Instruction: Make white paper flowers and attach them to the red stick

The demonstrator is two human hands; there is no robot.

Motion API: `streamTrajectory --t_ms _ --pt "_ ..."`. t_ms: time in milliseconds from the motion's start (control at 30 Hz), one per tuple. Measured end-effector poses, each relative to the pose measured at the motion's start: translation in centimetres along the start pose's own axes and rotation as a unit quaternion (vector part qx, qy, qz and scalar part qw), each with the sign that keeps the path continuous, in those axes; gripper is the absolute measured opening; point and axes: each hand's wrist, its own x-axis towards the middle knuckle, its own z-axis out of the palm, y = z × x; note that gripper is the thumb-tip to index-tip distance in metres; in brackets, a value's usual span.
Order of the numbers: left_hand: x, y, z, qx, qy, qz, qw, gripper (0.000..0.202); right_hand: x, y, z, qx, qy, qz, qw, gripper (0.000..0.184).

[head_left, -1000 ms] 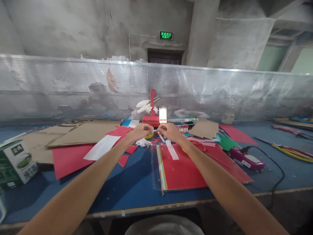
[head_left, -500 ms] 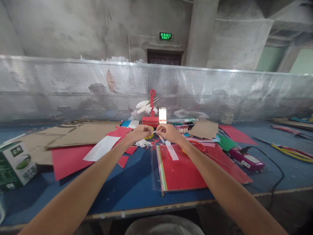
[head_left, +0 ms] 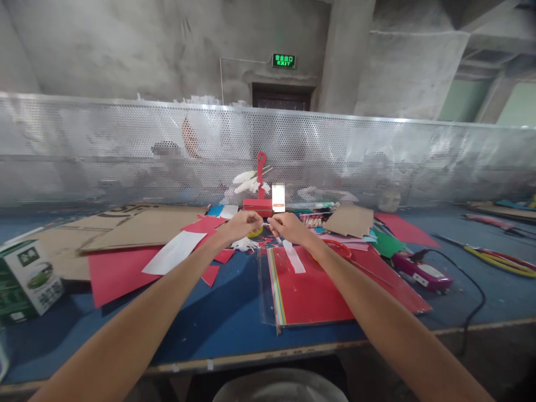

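Note:
My left hand [head_left: 245,224] and my right hand [head_left: 287,226] are close together over the middle of the table, fingers pinched. Between the fingertips runs a small, thin white piece [head_left: 265,224], perhaps rolled paper; its kind is too small to tell. Under my left hand, a yellow ring like a tape roll [head_left: 256,232] is partly hidden. White fringed paper [head_left: 245,244] lies just below it. Near my right wrist, a white paper strip [head_left: 294,258] rests on a pack of red paper [head_left: 316,296]. Behind the hands, a lit phone [head_left: 278,197] leans by a red stand [head_left: 257,207].
Cardboard sheets [head_left: 142,226], red paper [head_left: 121,273] and white paper [head_left: 173,254] cover the left side, with a green-white carton [head_left: 29,279] at the edge. On the right are a purple hot-glue gun or similar device [head_left: 425,273], its black cord, and yellow-handled pliers [head_left: 498,259]. A perforated metal screen [head_left: 335,156] stands behind.
Both hands stay nearly in place, with only slight finger movement around the small white piece. Everything else lies as before.

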Motion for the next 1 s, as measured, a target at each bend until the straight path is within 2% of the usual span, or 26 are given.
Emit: streamTrajectory --t_ms 233,400,533,667,767,867,1000 --pt "0.1 0.1 0.1 -0.007 -0.018 0.013 1.000 0.025 -0.1 -0.1 -0.3 -0.025 -0.011 0.020 0.999 0.066" --pt "0.1 0.4 0.0 -0.003 -0.028 0.016 0.999 0.020 0.0 0.2 -0.2 -0.029 0.001 0.035 0.999 0.071" --pt "0.1 0.5 -0.2 -0.001 -0.020 -0.005 1.000 0.020 -0.1 0.2 -0.3 0.060 -0.024 0.040 0.997 0.066" --pt "0.2 0.4 -0.5 -0.018 -0.015 -0.030 0.999 0.017 -0.1 0.3 -0.2 0.152 -0.014 0.002 0.988 0.033" --pt "0.1 0.5 -0.6 -0.020 -0.012 -0.038 0.999 0.015 0.0 0.4 0.0 0.162 0.019 0.002 0.987 0.020" --pt "0.1 0.6 -0.6 -0.010 -0.007 -0.038 0.999 0.014 0.0 0.6 -0.1 0.121 0.021 0.000 0.992 0.026" --pt "0.1 0.6 -0.5 0.002 -0.004 -0.026 1.000 0.019 0.0 0.8 -0.4 0.115 -0.048 0.021 0.992 0.045"
